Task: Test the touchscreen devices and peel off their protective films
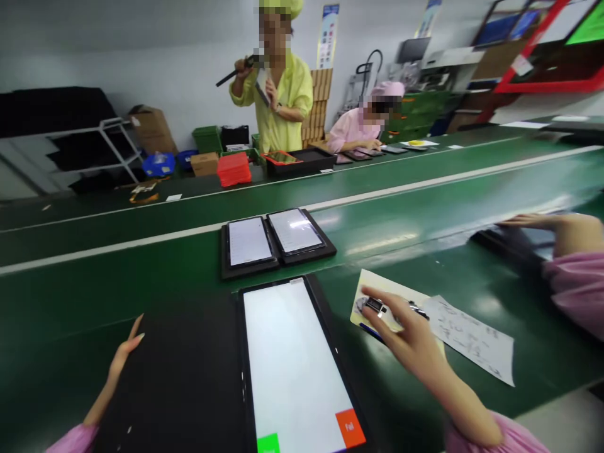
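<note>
A tablet with a lit white screen lies before me, a green button and a red "Fail" button at its lower end. Joined to or beside its left side is a flat black panel. My left hand grips the panel's left edge, thumb on top, other fingers partly hidden. To the tablet's right, my right hand is over a yellow-white notepad. Its thumb and forefinger close around a small black-and-silver object, whose kind is unclear. A blue pen lies beneath that hand.
Two lit tablets in black holders lie beyond mine. A handwritten sheet is at the right, near a co-worker's hand on a dark device. Two people work across the green bench, near red trays.
</note>
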Motion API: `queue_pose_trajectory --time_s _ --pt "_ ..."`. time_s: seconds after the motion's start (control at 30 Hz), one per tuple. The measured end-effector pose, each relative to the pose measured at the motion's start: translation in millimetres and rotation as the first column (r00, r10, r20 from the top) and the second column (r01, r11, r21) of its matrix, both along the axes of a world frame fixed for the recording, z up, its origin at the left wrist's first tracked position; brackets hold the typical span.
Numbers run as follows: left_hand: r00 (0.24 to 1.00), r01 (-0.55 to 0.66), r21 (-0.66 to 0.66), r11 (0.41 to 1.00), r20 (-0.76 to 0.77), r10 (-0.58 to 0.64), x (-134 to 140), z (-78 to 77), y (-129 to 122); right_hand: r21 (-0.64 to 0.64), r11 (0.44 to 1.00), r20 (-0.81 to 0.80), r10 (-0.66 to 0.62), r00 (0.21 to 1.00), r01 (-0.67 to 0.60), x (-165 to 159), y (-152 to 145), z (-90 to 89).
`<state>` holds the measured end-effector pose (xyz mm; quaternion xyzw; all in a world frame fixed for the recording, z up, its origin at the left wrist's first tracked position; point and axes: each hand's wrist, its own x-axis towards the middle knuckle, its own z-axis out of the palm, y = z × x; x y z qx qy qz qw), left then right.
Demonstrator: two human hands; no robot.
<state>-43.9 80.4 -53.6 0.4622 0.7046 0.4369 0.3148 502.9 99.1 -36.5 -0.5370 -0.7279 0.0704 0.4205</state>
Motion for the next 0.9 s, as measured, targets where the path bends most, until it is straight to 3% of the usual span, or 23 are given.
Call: queue_pose_trajectory --time_s 0.07,0.17,0.23,0.33,0.37,0.43,0.47,0.53,0.57,0.6,0.67,0.7,0.77,0.9 --pt "0.997 -0.044 -0.005 0.999 0.070 0.045 -10 -12.8 -6 -0.107 0.967 -0.011 0.230 0.973 -0.230 -32 25 19.9" --pt "1.000 -0.005 0.032 0.999 0.018 0.005 -24 -15.9 -4 -0.158 0.916 -0.001 0.373 0.928 -0.368 -70 71 33.8" --pt "0.998 0.027 0.050 0.998 -0.064 -0.024 -29 -2.3 -8 -0.190 0.888 -0.012 0.424 0.905 -0.419 -86 95 34.1" --pt "0.957 0.007 0.119 0.993 -0.288 0.028 -6 37.7 -36 -0.244 0.860 -0.074 0.444 0.893 -0.448 -99 109 26.5" --pt "0.903 0.042 0.154 0.987 -0.429 0.028 12 53.4 -50 -0.254 0.862 -0.104 0.427 0.898 -0.439 -101 109 23.0" --pt "0.769 0.331 0.211 0.920 -0.625 -0.133 60 82.0 -80 -0.271 0.873 -0.173 0.370 0.913 -0.405 -104 106 16.5" --pt "0.676 0.503 0.221 0.836 -0.704 -0.220 87 92.7 -93 -0.280 0.877 -0.208 0.341 0.917 -0.389 -104 103 14.0" --pt "0.416 0.758 0.066 0.649 -0.815 -0.403 139 103.4 -115 -0.304 0.878 -0.270 0.293 0.917 -0.370 -104 99 10.7" --pt "0.335 0.811 0.039 0.583 -0.849 -0.409 160 103.3 -122 -0.315 0.876 -0.296 0.275 0.915 -0.365 -104 98 10.0" --pt "0.304 0.829 0.039 0.558 -0.869 -0.390 176 100.2 -127 -0.323 0.874 -0.317 0.260 0.912 -0.362 -104 96 9.8" --pt "0.361 0.808 0.141 0.572 -0.886 -0.292 194 89.5 -130 -0.330 0.872 -0.352 0.243 0.904 -0.363 -103 94 10.1" --pt "0.404 0.789 0.200 0.581 -0.882 -0.245 196 83.9 -130 -0.329 0.871 -0.365 0.240 0.899 -0.366 -103 94 10.3" --pt "0.420 0.800 0.242 0.549 -0.880 -0.224 194 75.6 -127 -0.324 0.870 -0.387 0.237 0.891 -0.372 -103 93 10.4" --pt "0.312 0.895 0.175 0.411 -0.903 -0.294 186 71.8 -127 -0.311 0.869 -0.412 0.243 0.878 -0.386 -103 93 9.6"
